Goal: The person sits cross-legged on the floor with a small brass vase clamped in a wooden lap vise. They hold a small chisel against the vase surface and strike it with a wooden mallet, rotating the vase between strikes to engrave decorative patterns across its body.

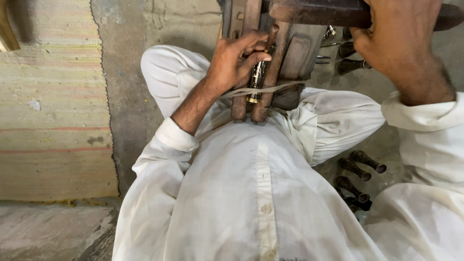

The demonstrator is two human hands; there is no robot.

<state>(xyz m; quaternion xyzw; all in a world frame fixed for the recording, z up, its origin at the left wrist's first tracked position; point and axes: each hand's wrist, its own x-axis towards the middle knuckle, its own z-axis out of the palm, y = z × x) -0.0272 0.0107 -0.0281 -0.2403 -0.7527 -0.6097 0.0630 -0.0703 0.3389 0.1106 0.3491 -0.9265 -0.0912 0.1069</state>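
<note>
My left hand [237, 60] grips a small dark patterned metal tube with a brass end [257, 79], holding it between two rusty upright bars [268, 92] of a worn clamp-like frame [295, 53]. A pale cord [263, 90] wraps across the bars just below the hand. My right hand [398, 43] is closed over a thick rusty horizontal bar [319, 12] at the top of the frame. I sit cross-legged in white clothing [251, 193], with the frame's bars resting against my lap.
Several dark, flared metal pieces [360, 166] lie on the floor by my right knee, and more [350, 65] sit beside the frame. A striped woven mat [53, 106] covers the concrete floor [123, 72] to the left.
</note>
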